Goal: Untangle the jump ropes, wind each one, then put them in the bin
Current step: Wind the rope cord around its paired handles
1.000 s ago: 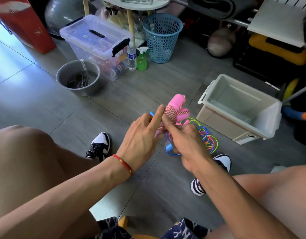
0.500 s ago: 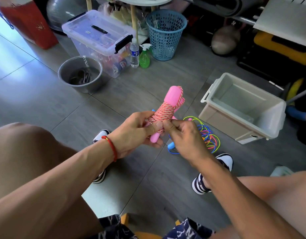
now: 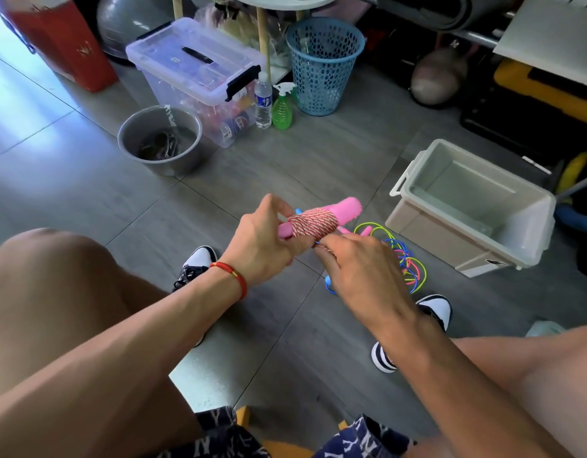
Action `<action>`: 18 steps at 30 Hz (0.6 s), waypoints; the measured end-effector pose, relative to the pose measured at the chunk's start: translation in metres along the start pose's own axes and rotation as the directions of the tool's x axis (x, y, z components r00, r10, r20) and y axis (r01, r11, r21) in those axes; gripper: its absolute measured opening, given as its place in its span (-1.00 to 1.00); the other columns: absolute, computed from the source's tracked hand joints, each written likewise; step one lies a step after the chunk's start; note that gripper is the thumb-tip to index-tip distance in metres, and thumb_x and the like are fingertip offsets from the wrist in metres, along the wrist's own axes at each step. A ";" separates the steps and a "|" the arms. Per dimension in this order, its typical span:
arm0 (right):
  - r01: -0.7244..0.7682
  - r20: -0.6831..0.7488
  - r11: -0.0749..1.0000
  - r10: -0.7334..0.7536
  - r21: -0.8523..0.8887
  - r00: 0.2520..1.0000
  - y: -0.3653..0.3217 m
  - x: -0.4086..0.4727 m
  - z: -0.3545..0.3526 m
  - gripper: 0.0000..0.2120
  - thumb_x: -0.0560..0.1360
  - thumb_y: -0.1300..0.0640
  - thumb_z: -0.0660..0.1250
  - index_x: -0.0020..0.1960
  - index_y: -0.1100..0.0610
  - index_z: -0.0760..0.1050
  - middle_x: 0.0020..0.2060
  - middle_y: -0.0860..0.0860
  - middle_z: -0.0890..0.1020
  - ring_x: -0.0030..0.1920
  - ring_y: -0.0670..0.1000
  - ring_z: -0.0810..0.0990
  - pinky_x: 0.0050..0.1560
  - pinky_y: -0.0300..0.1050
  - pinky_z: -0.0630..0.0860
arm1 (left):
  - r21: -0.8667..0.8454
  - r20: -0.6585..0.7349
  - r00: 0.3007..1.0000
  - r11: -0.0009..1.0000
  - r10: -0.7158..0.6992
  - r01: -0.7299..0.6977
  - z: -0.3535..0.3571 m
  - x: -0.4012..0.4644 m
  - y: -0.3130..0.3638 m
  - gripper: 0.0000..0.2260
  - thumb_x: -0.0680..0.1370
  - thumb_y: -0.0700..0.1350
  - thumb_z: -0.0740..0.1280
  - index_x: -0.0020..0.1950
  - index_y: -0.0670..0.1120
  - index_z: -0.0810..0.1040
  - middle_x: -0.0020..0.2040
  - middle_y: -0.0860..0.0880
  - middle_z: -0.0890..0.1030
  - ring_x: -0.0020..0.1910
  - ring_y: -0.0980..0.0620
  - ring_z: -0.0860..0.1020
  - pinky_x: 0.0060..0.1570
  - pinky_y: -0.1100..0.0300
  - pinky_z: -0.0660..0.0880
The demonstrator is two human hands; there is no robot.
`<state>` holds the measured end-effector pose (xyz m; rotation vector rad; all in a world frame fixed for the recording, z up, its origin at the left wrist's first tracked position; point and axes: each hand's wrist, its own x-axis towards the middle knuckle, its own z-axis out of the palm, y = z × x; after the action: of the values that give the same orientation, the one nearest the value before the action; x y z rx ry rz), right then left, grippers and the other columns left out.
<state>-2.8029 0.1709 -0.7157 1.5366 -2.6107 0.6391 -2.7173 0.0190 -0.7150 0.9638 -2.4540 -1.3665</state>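
- Bundle position is the main change: the pink-handled jump rope with red-and-white twisted cord (image 3: 313, 222), which stood nearly upright half a second ago, now lies almost level between the two hands, its pink handle ends pointing toward the bin.
- Left hand (image 3: 262, 241) grips the near end of the handles; its fingers are curled around the pink plastic and the thumb presses beside the wound cord. One second ago this hand was open with straight fingers, so it has closed on the bundle since then.
- Right hand (image 3: 358, 269) sits just under the coil, and its fingers appear to pinch the last piece of cord at the lower edge of the wrap. The fingertips are partly hidden, so I cannot tell if the end is already tucked in.
- Cord is now wound tightly around both handles with almost no loose length visible. In my judgement the winding of this rope is nearly done and only the securing of the tail remains.
- Pale grey rectangular plastic bin (image 3: 533, 226) stands on the floor to the right, near the hands, and holds no rope yet.
- Tangle of thin blue, pink and yellow-green plastic ropes (image 3: 402, 259) lies on the floor between the right hand and the bin, not yet wound, so most of the task is left.
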 end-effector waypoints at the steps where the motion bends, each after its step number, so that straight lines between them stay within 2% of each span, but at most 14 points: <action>1: 0.027 -0.039 1.000 -0.027 -0.004 0.999 0.000 0.001 -0.002 -0.76 0.55 0.02 0.31 -0.24 0.12 0.55 -0.37 0.07 0.61 -0.35 0.22 0.57 -0.38 -0.06 0.33 | 0.054 -0.012 1.000 0.998 0.026 -0.025 -0.001 0.001 0.000 -0.61 0.42 -0.03 0.57 0.11 -0.04 0.46 -0.22 -0.01 0.67 -0.39 0.09 0.63 -0.37 0.30 0.53; 3: 0.005 -0.096 0.997 0.002 0.071 0.995 0.001 0.002 -0.007 -0.79 0.50 0.01 0.37 -0.26 0.09 0.58 -0.42 0.02 0.59 -0.36 0.16 0.53 -0.32 -0.08 0.42 | 0.098 0.000 0.994 0.990 0.105 -0.105 -0.003 0.003 0.001 -0.64 0.40 -0.01 0.60 0.08 -0.03 0.54 -0.23 0.04 0.65 -0.32 0.19 0.59 -0.34 0.43 0.45; 5: -0.112 -0.086 0.951 0.142 0.289 0.986 0.001 0.002 -0.012 -0.85 0.48 0.04 0.44 -0.23 0.07 0.65 -0.46 -0.01 0.58 -0.38 0.12 0.51 -0.13 -0.11 0.48 | 0.109 0.039 0.973 0.967 0.229 -0.232 -0.004 0.004 0.001 -0.63 0.37 0.01 0.62 0.07 -0.03 0.60 -0.17 0.06 0.64 -0.23 0.20 0.58 -0.26 0.48 0.41; 6: -0.196 -0.042 0.883 0.236 0.427 0.971 0.001 0.003 -0.015 -0.89 0.47 0.10 0.47 -0.22 0.07 0.67 -0.48 -0.01 0.58 -0.41 0.10 0.52 -0.08 -0.14 0.49 | 0.103 0.056 0.959 0.954 0.276 -0.281 -0.003 0.004 0.001 -0.63 0.36 0.03 0.63 0.07 -0.01 0.62 -0.12 0.05 0.63 -0.19 0.17 0.58 -0.19 0.43 0.45; 7: -0.287 0.028 0.778 0.328 0.560 0.944 0.000 0.004 -0.018 -0.91 0.47 0.16 0.48 -0.22 0.08 0.68 -0.48 0.00 0.60 -0.46 0.07 0.53 -0.11 -0.16 0.53 | 0.067 0.077 0.955 0.954 0.287 -0.292 -0.004 0.003 0.002 -0.65 0.36 0.02 0.63 0.07 0.01 0.62 -0.09 0.05 0.64 -0.16 0.10 0.60 -0.13 0.30 0.53; 9: -0.414 0.169 0.555 0.439 0.721 0.882 0.001 0.006 -0.024 -0.89 0.49 0.26 0.45 -0.19 0.13 0.69 -0.47 0.03 0.65 -0.50 0.01 0.56 -0.33 -0.18 0.54 | -0.045 0.128 0.955 0.964 0.267 -0.263 -0.005 0.003 0.003 -0.67 0.38 -0.01 0.63 0.06 0.04 0.60 -0.07 0.05 0.69 -0.14 -0.04 0.66 -0.06 0.03 0.62; 11: -0.443 0.233 0.440 0.454 0.781 0.860 0.002 0.008 -0.028 -0.91 0.51 0.29 0.44 -0.16 0.19 0.69 -0.42 0.08 0.68 -0.47 0.00 0.59 -0.38 -0.17 0.55 | -0.134 0.157 0.951 0.960 0.268 -0.248 -0.008 0.004 0.005 -0.66 0.39 -0.02 0.61 0.09 0.04 0.59 -0.02 0.03 0.70 -0.10 -0.05 0.70 -0.01 -0.09 0.63; 13: -0.443 0.269 0.349 0.447 0.825 0.853 0.002 0.008 -0.029 -0.95 0.53 0.29 0.45 -0.10 0.26 0.67 -0.36 0.13 0.70 -0.41 0.02 0.63 -0.34 -0.15 0.58 | -0.162 0.135 0.955 0.957 0.264 -0.242 -0.012 0.004 0.006 -0.63 0.38 0.03 0.59 0.13 0.07 0.59 0.00 0.03 0.70 -0.08 -0.03 0.69 0.03 -0.13 0.62; 15: -0.447 0.307 0.254 0.444 0.858 0.842 0.000 0.007 -0.029 -0.94 0.53 0.28 0.44 -0.06 0.29 0.66 -0.32 0.16 0.71 -0.38 0.03 0.64 -0.31 -0.16 0.60 | -0.166 0.125 0.959 0.958 0.254 -0.233 -0.016 0.003 0.009 -0.68 0.43 0.03 0.57 0.14 0.08 0.62 -0.05 0.01 0.70 -0.07 -0.05 0.68 0.05 -0.11 0.61; 18: -0.438 0.351 0.116 0.434 0.891 0.829 0.000 0.009 -0.031 -0.91 0.54 0.28 0.42 0.00 0.32 0.63 -0.33 0.16 0.69 -0.39 0.00 0.62 -0.31 -0.20 0.59 | -0.288 0.211 0.939 0.935 0.272 -0.206 -0.016 -0.002 0.012 -0.80 0.56 -0.05 0.48 0.13 -0.08 0.64 -0.01 -0.09 0.69 0.01 -0.02 0.67 0.11 -0.03 0.60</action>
<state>-2.8126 0.1751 -0.6852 0.5649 -2.6593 2.7084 -2.7145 0.0131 -0.6963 0.4365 -2.3721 -1.7523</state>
